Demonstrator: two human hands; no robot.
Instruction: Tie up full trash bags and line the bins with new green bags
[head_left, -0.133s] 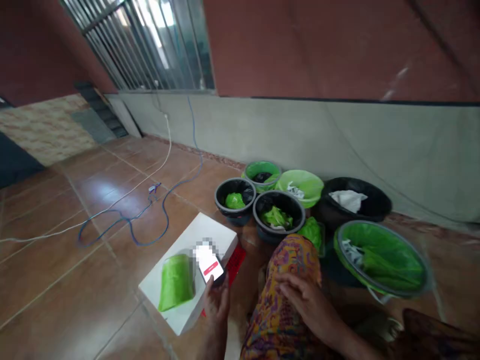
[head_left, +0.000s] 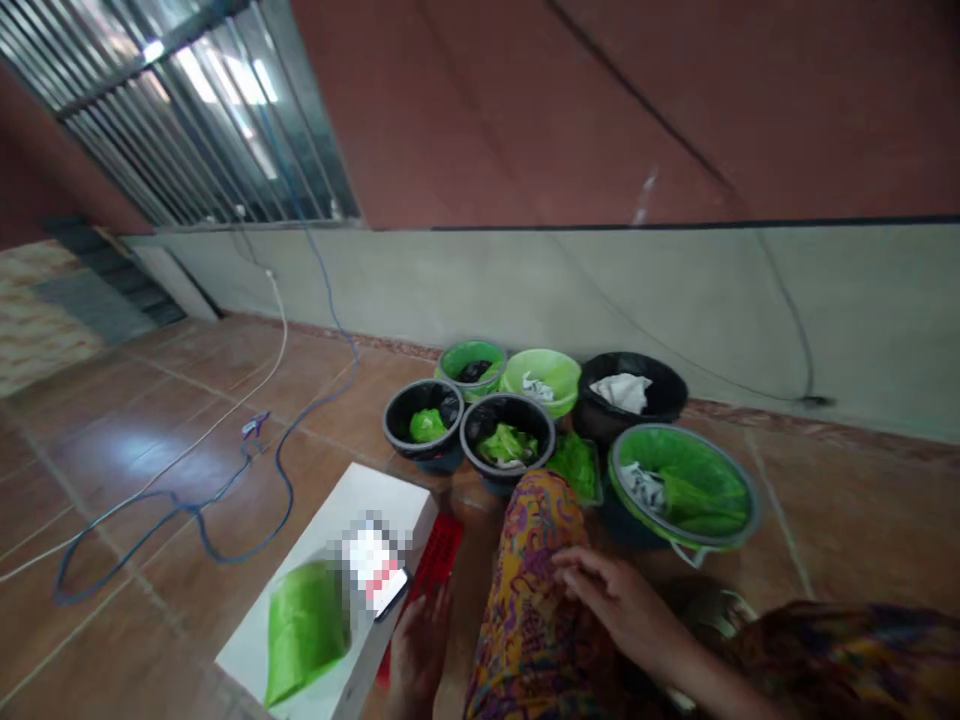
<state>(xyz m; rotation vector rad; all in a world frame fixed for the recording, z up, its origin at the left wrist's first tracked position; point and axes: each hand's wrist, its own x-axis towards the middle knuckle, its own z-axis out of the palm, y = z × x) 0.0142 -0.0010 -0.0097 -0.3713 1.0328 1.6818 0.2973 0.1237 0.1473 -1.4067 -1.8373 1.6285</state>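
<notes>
A smartphone [head_left: 388, 598] with a lit screen, partly blurred out, rests on a white box [head_left: 390, 497]. Beside the phone's lower right corner is my left hand [head_left: 421, 640], its fingers stretched out and holding nothing. A roll of green plastic bags [head_left: 304, 630] lies on the same box, left of the phone. My right hand [head_left: 616, 612] rests by my knee, on patterned yellow and purple cloth [head_left: 536, 560]. Its fingers are loosely extended with nothing in them. Under the box's right edge shows something flat and red [head_left: 439, 555].
Several lined bins stand along the wall, among them a large green-lined bin [head_left: 705, 490], a black bin [head_left: 634, 390] and a dark bin with green plastic [head_left: 508, 440]. A blue cable [head_left: 281, 480] and a white cable [head_left: 232, 405] trail across the tiled floor at left.
My left thumb was on the phone's screen; now that hand is away from it, and the phone lies on the box. The view has turned right. My right hand stays by the knee.
</notes>
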